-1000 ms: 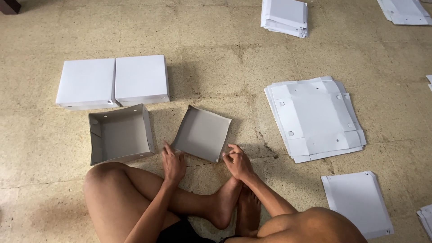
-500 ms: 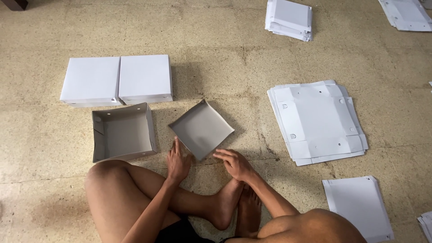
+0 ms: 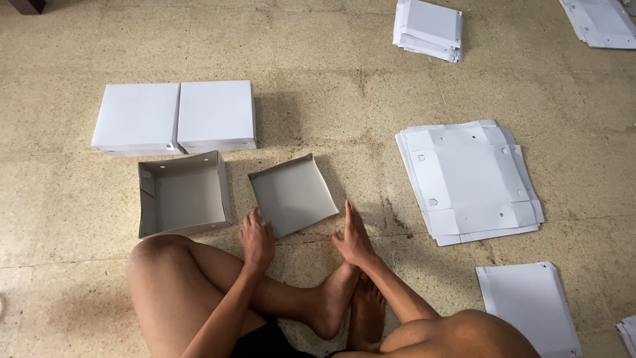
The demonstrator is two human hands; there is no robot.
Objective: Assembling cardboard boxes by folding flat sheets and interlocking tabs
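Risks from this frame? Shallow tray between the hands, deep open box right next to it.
1. The shallow tray sits skewed; only the left hand touches its corner, so it may pivot or slip.
2. The right hand is flat on the floor, off the tray.
3. The deep open box lies close and may be bumped.

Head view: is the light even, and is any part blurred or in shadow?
Head view: soft, even light, sharp overall; the shallow grey tray by the left hand casts a faint shadow on the floor; the white sheet stack looks bright, without glare.
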